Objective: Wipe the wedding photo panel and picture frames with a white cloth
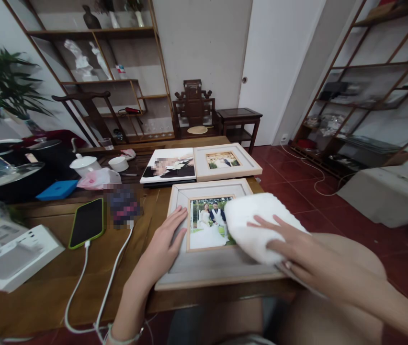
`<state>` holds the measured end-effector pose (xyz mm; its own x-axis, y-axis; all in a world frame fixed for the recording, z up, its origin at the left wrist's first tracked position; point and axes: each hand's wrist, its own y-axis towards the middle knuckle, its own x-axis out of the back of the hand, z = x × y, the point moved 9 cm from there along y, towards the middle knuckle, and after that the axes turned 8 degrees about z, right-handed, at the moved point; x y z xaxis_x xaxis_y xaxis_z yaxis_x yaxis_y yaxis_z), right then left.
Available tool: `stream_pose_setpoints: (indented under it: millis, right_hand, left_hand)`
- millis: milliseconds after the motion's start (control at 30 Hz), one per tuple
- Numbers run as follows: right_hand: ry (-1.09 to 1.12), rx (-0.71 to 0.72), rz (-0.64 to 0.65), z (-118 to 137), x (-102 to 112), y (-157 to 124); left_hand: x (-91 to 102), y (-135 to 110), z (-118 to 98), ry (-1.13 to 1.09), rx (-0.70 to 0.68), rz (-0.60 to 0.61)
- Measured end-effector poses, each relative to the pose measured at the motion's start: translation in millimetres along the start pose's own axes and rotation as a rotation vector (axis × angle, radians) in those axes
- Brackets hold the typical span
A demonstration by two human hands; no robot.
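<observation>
A light wooden picture frame (204, 275) with a wide pale mat lies flat at the table's front edge. Its inner window shows a wedding photo (207, 230) of two people outdoors. My left hand (166, 239) rests on the frame's left side, fingers stretched out and touching the mat. My right hand (279, 239) grips a folded white cloth (250, 220) and presses it over the right part of the frame. The cloth covers the photo's right edge and part of the mat.
Behind lie a second frame (250, 165) and a photo panel (170, 178). To the left are a charging phone (87, 223), white cables (108, 282), a power strip (31, 258), a blue box (56, 189), a teapot (84, 164) and dark pots (13, 182). The table (125, 258) ends near my legs.
</observation>
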<state>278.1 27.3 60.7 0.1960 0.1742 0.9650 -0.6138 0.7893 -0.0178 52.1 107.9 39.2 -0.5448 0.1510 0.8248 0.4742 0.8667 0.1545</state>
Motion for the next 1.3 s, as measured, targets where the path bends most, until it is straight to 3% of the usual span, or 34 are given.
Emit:
stream_pose_setpoints:
  millis: [133,233,367,500,633,833,933,1067,1300]
  right_hand:
    - [-0.03,-0.033,-0.138,-43,16,45]
    - [-0.073,-0.029,-0.154,-56,28,80]
    - [-0.152,0.061,-0.089,-36,36,121]
    - [-0.173,0.136,-0.009,-11,25,148]
    - [-0.166,0.111,-0.013,-9,21,147]
    - [-0.189,-0.078,-0.038,-44,38,108]
    - [-0.173,-0.101,-0.038,-50,43,101]
    - [-0.223,-0.014,-0.006,-31,36,122]
    - [-0.227,0.204,0.07,37,24,191]
  left_hand:
    - [-0.4,0,0,-0.005,0.006,0.025]
    - [-1.0,-2,1,-0.015,0.019,0.037]
    - [-0.2,-3,2,-0.038,0.032,0.021]
    - [0.1,-2,2,-0.048,0.031,0.006]
    - [0.2,-2,2,-0.053,0.024,0.0]
    - [-1.0,-1,3,-0.039,0.034,0.013]
    - [-0.8,-1,2,-0.036,0.032,0.009]
    - [-1.1,-1,1,-0.036,0.033,0.006]
    - [0.4,-1,3,-0.043,0.03,-0.025]
